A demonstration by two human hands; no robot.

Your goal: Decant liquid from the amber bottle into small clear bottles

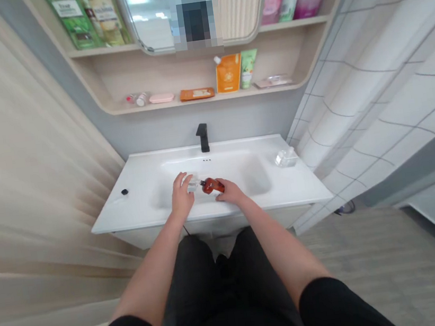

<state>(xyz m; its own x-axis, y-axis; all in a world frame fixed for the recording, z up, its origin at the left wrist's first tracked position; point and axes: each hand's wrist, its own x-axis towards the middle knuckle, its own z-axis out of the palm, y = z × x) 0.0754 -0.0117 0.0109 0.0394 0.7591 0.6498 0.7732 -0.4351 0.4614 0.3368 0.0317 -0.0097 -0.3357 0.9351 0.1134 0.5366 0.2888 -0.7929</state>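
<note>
Over the white sink basin (257,176), my right hand (229,191) is closed around an amber bottle (211,185). The bottle is tilted onto its side, its dark neck pointing left. My left hand (182,191) grips a small clear container (192,185) whose mouth is at the neck of the bottle. Whether the two touch, and whether liquid flows between them, is too small to tell. A small black cap (124,192) lies on the left part of the countertop.
A black faucet (203,138) stands behind the basin. On the right of the counter sits a clear plastic container (286,157). Above, a shelf (201,100) holds an orange pouch (228,73), a green tube (248,68) and a pink soap bar (161,98). A mirror (155,24) hangs over it.
</note>
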